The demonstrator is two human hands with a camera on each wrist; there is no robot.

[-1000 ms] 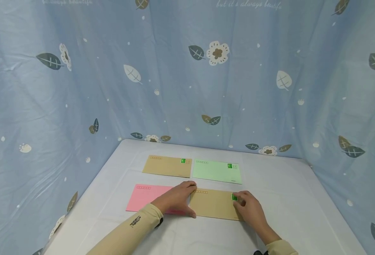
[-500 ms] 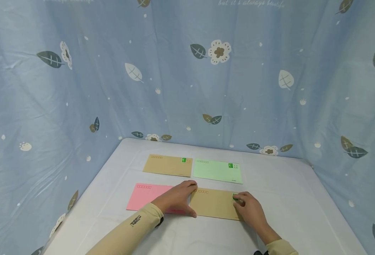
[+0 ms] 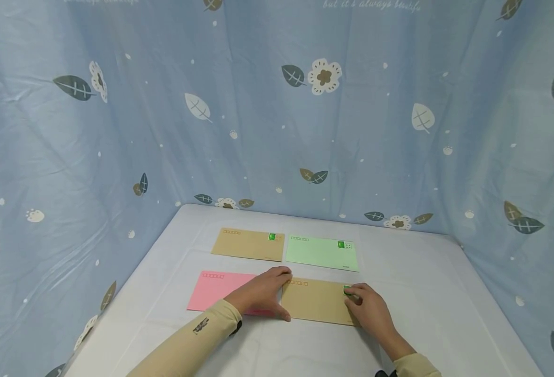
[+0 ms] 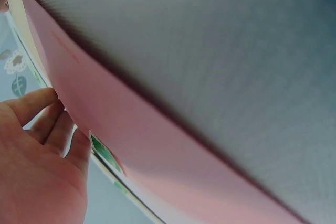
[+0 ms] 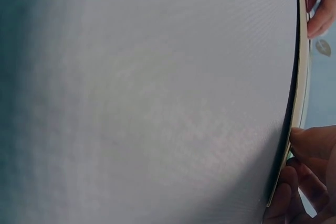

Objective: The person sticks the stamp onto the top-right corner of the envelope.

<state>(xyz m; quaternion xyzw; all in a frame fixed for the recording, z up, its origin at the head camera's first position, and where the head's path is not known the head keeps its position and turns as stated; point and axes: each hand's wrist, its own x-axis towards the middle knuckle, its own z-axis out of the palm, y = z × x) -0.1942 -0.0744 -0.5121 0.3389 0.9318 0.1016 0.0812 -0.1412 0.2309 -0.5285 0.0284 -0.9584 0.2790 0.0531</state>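
A brown envelope (image 3: 317,305) lies flat at the front of the table. At its upper right corner my right hand (image 3: 372,310) holds a small green stamp (image 3: 345,287) between index finger and thumb; the fingertips partly cover it. My left hand (image 3: 264,293) rests along the envelope's left edge, index and thumb spread wide. Under the left hand lies a pink envelope (image 3: 218,292), its right part hidden in the head view. The left wrist view shows a green stamp (image 4: 105,154) on the pink envelope and extended left fingers (image 4: 42,111) beside it.
Behind stand two more flat envelopes in a row: a brown one (image 3: 248,246) and a light green one (image 3: 321,254), each with a green stamp at its upper right. A white cloth covers the table (image 3: 418,293). A blue patterned curtain (image 3: 258,131) surrounds its back and sides.
The right index fingertip has shifted slightly over the stamp, covering more of it than a second ago. My left hand and the envelopes stay in place.
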